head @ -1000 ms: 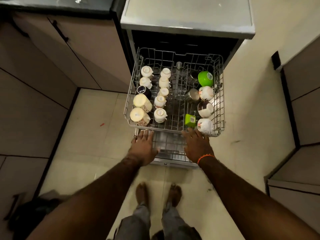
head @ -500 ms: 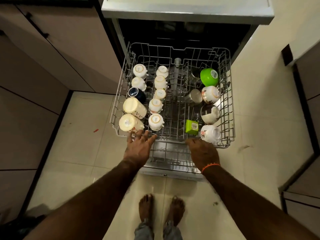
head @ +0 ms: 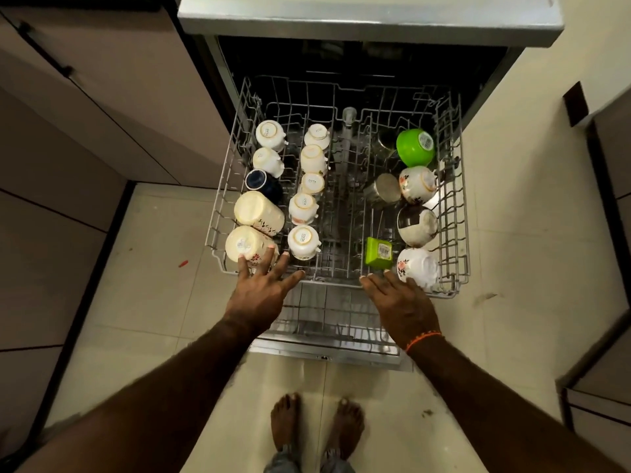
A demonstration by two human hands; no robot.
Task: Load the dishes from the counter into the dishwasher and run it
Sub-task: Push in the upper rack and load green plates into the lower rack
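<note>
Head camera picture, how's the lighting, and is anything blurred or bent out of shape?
Head view: dim and warm-toned; the dishwasher cavity behind the rack is nearly black; wide-angle bending curves the cabinet lines at the edges; cups and both hands, left hand and right hand, look fairly sharp.

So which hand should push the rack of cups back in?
Probably both, but the right hand looks better placed: its fingers sit at the upper rack's front edge, while the left hand rests on a cream mug.

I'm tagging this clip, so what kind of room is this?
Most likely a home kitchen: an open dishwasher with its upper rack pulled out, full of upturned cups, and cabinets beside it.
</note>
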